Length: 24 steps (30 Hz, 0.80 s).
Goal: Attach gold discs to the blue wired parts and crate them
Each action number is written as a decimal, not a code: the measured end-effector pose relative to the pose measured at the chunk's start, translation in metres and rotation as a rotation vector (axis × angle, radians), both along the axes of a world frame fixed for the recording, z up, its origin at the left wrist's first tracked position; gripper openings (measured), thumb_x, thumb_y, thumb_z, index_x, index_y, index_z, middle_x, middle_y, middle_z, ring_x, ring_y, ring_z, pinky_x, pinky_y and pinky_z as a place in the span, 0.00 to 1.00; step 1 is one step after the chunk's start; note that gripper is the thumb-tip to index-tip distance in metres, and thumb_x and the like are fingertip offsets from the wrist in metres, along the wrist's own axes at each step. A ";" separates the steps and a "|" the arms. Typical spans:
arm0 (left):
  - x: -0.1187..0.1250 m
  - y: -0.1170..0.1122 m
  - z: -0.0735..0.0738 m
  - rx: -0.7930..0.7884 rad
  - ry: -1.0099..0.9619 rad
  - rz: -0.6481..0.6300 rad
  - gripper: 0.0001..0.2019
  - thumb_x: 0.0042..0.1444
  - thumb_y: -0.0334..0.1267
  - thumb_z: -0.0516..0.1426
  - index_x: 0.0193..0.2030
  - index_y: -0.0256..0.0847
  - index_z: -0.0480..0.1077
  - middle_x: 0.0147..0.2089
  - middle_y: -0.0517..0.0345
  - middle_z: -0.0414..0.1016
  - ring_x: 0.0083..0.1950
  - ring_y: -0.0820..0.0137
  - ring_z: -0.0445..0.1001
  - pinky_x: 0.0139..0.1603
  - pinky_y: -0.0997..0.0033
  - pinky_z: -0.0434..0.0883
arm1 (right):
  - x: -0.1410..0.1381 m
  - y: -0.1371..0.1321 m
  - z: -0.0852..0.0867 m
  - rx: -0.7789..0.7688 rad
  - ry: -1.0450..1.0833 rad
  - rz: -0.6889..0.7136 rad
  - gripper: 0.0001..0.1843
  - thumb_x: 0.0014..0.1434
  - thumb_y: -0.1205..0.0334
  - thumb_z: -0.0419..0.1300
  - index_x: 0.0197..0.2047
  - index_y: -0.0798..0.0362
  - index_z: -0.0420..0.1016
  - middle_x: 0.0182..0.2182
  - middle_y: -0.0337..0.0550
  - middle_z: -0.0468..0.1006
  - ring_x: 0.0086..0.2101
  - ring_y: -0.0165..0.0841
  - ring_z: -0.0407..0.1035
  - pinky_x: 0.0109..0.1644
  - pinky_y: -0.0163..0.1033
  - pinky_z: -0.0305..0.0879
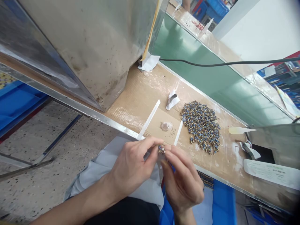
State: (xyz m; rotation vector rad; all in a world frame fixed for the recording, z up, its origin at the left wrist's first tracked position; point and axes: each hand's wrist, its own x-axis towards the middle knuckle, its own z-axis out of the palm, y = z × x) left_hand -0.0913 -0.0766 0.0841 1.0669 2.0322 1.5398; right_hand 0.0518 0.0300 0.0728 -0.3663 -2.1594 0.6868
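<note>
Just over the front edge of the bench, my left hand (134,162) and my right hand (184,178) meet fingertip to fingertip. Between them is a small blue and brass-coloured part (161,149), pinched by the thumb and fingers of each hand; its exact shape is too small to make out. Beyond the fingers, a clear round dish (166,126) sits on a piece of cardboard, with tiny dark bits (172,132) scattered beside it. A big heap of similar blue and brass-coloured parts (201,125) lies to the right, past a white tape strip.
A large metal box (93,40) fills the bench's left side. Behind stands a green partition (194,56), crossed by a black cable (201,65). Crumpled white paper (172,100), a pointed plastic bottle (240,130) and a blue bin (223,200) below the bench are around.
</note>
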 end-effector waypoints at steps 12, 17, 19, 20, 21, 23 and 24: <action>0.006 0.004 -0.001 -0.051 -0.127 -0.182 0.09 0.75 0.30 0.62 0.52 0.50 0.80 0.47 0.70 0.91 0.49 0.73 0.90 0.48 0.77 0.79 | 0.013 0.015 0.004 -0.524 -0.087 -0.044 0.08 0.73 0.66 0.71 0.51 0.45 0.90 0.46 0.43 0.89 0.47 0.35 0.84 0.48 0.37 0.82; 0.016 0.007 -0.001 -0.069 -0.063 -0.224 0.07 0.74 0.30 0.63 0.49 0.49 0.80 0.44 0.70 0.88 0.45 0.74 0.87 0.48 0.76 0.77 | 0.032 0.017 -0.002 -0.592 -0.056 -0.040 0.08 0.73 0.67 0.72 0.50 0.44 0.90 0.45 0.41 0.88 0.46 0.34 0.83 0.48 0.36 0.80; 0.022 0.009 0.001 -0.083 -0.018 -0.248 0.08 0.74 0.29 0.61 0.47 0.48 0.79 0.43 0.69 0.87 0.43 0.73 0.85 0.47 0.75 0.76 | 0.039 0.017 -0.004 -0.615 -0.046 -0.034 0.08 0.73 0.67 0.72 0.50 0.44 0.90 0.44 0.41 0.89 0.45 0.34 0.83 0.48 0.37 0.80; 0.025 0.011 0.001 -0.086 0.007 -0.257 0.08 0.74 0.29 0.61 0.47 0.47 0.78 0.42 0.68 0.86 0.42 0.73 0.84 0.46 0.75 0.76 | 0.043 0.017 -0.005 -0.630 -0.036 -0.034 0.08 0.72 0.67 0.72 0.50 0.44 0.90 0.44 0.41 0.89 0.45 0.34 0.84 0.47 0.37 0.80; 0.028 0.012 0.002 -0.087 0.033 -0.262 0.08 0.74 0.29 0.61 0.46 0.47 0.78 0.41 0.68 0.85 0.40 0.73 0.83 0.45 0.75 0.76 | 0.046 0.017 -0.006 -0.648 -0.024 -0.038 0.08 0.72 0.67 0.72 0.49 0.44 0.90 0.44 0.41 0.89 0.44 0.34 0.84 0.47 0.37 0.79; 0.034 0.016 0.004 -0.087 0.077 -0.272 0.08 0.73 0.29 0.60 0.46 0.46 0.78 0.39 0.67 0.85 0.38 0.73 0.82 0.43 0.74 0.75 | 0.052 0.017 -0.008 -0.683 0.007 -0.053 0.08 0.72 0.67 0.72 0.49 0.44 0.90 0.44 0.41 0.89 0.44 0.34 0.84 0.46 0.36 0.79; 0.037 0.018 0.004 -0.088 0.090 -0.280 0.07 0.73 0.30 0.60 0.46 0.46 0.78 0.39 0.67 0.85 0.37 0.73 0.82 0.41 0.75 0.74 | 0.055 0.018 -0.009 -0.697 0.020 -0.061 0.08 0.72 0.67 0.72 0.49 0.44 0.90 0.43 0.40 0.89 0.44 0.34 0.84 0.46 0.36 0.80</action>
